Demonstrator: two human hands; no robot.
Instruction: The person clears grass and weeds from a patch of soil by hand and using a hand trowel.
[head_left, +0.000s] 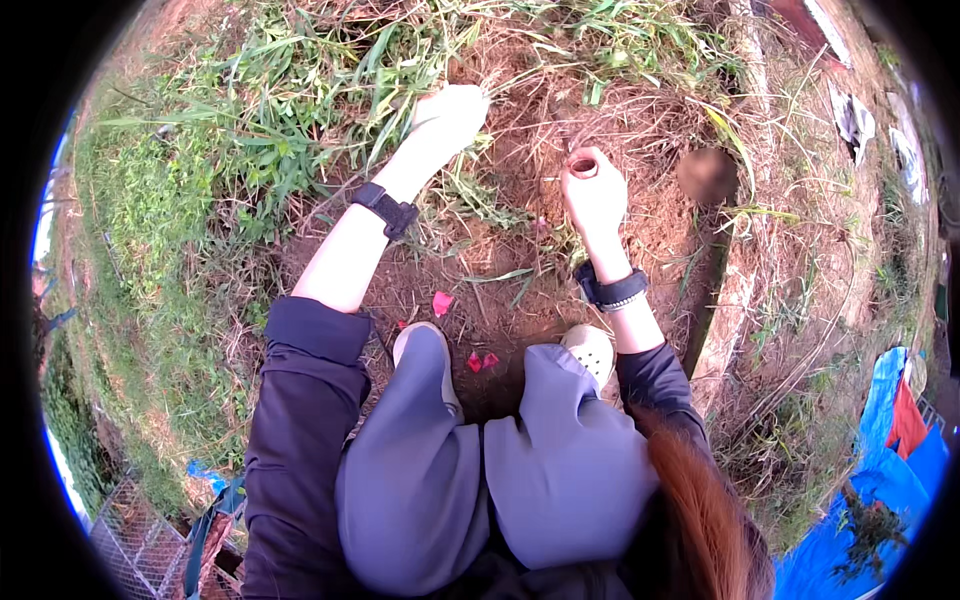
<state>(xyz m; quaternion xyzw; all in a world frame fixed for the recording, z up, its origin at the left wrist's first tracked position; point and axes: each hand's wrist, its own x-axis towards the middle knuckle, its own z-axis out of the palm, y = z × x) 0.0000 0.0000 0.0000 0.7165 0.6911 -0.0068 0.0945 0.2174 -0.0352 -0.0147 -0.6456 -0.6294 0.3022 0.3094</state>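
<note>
Squats at the near edge in grey trousers [410, 490], with reddish hair [705, 510] hanging at near right. Shows a blue tarp [905, 485] farther off to the right and wire mesh [140, 535] at near left. Sets pale shoes [592, 352] on brown soil [500, 300], with pink-red petals [443, 303] scattered between and just beyond. Wears a dark band on each wrist. Holds the right hand [598, 195] low over dry stems, curled into a fist; cannot tell whether the brown round spot inside belongs to something gripped. Reaches the left hand [449, 118] slightly farther, into green grass [370, 85] spreading left and far, knuckles up; cannot tell how the hidden fingers close.
</note>
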